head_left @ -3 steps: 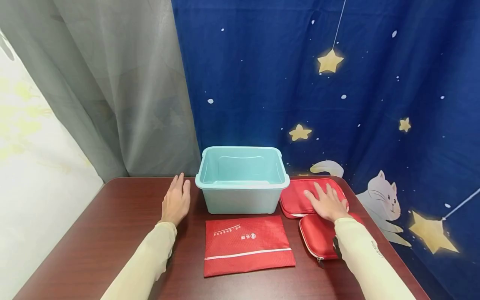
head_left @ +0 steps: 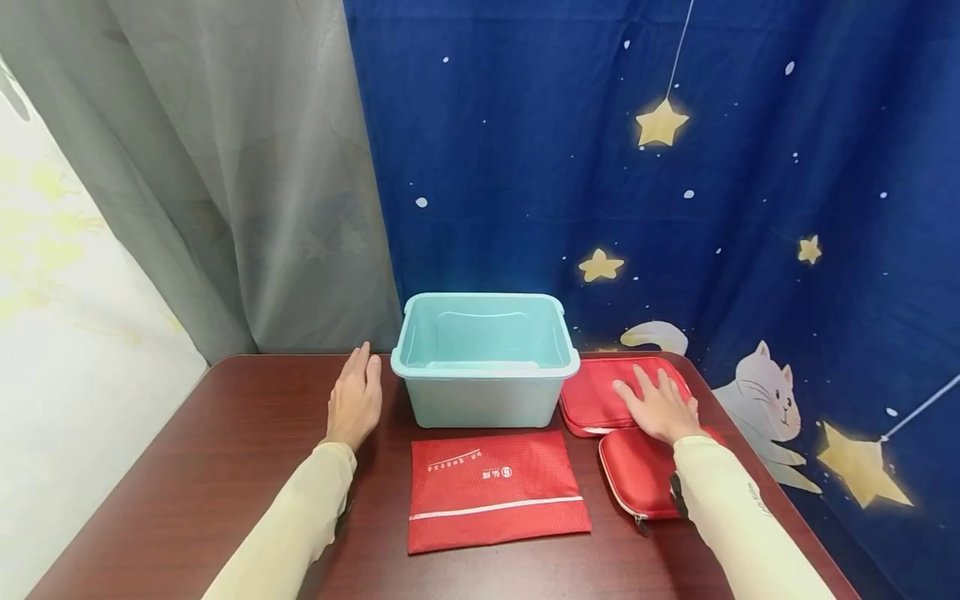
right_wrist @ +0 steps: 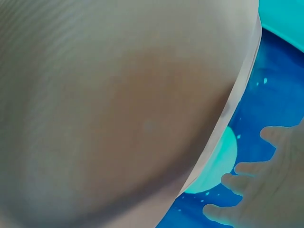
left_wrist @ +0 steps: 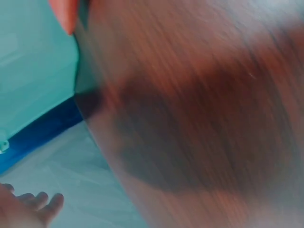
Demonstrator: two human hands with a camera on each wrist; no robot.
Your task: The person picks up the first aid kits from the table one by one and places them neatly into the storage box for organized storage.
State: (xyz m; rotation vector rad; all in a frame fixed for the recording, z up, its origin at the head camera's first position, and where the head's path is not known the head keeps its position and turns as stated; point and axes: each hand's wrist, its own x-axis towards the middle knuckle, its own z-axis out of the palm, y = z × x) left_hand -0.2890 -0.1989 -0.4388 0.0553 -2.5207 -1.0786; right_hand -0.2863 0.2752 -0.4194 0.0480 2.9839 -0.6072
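The far red case (head_left: 592, 387) is lying at the back right of the table (head_left: 187, 483), beside the pale blue bin (head_left: 487, 400). The right hand (head_left: 663, 414) is covering part of it, fingers spread and fairly straight; whether they are touching it, I cannot tell. The nearer red zip case (head_left: 637, 475) is sitting just in front, its right side disappearing under hand and sleeve (head_left: 738, 508). In the right wrist view a large blurred surface (right_wrist: 118, 118) is filling most of the frame, hard to identify. The bin's front wall is hiding part of its floor. The left hand (head_left: 355, 404) is hovering or resting left of the bin, fingers straight; the left wrist view is cutting it off at the corner. A flat red pouch (head_left: 495, 492) is lying before the bin.
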